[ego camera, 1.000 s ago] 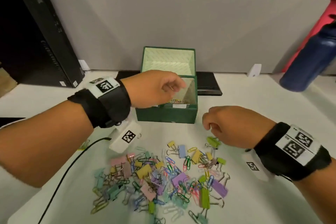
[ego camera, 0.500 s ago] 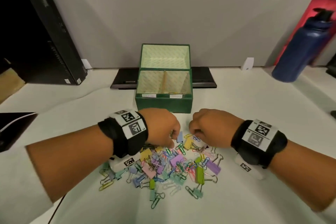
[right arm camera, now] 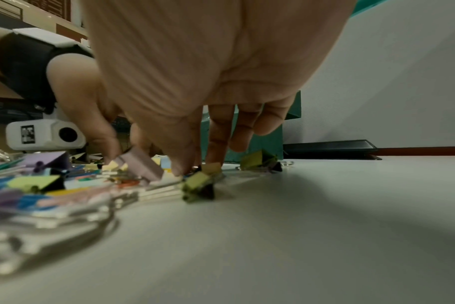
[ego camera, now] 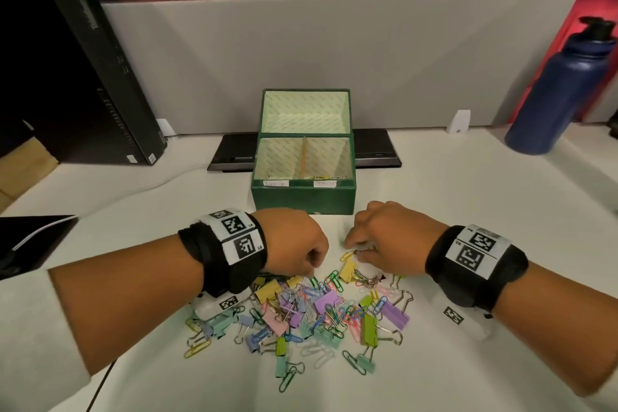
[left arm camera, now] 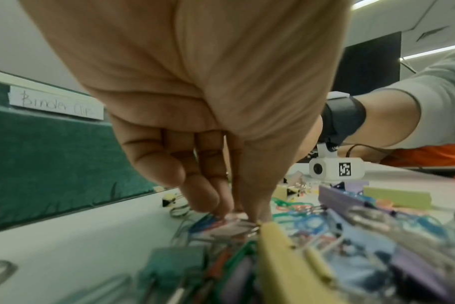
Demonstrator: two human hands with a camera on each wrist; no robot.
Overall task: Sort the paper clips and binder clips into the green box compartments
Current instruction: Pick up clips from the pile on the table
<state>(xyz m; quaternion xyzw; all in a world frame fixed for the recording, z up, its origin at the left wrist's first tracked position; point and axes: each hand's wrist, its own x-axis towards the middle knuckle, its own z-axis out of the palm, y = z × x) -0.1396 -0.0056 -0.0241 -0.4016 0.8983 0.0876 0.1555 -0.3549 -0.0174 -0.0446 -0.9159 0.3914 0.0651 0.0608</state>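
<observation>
Both hands (ego camera: 294, 244) now on glossy clips (ego camera: 301, 308)

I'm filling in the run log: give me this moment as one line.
stage: picking from clip pile | left hand: fingertips in pile, grip unclear | right hand: fingertips at small binder clip, grip unclear | box: open

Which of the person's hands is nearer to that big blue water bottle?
Right. The right hand works at the far edge of the clip pile, on the blue water bottle's side of the table; the left hand lies farther away, beyond the right.
</observation>
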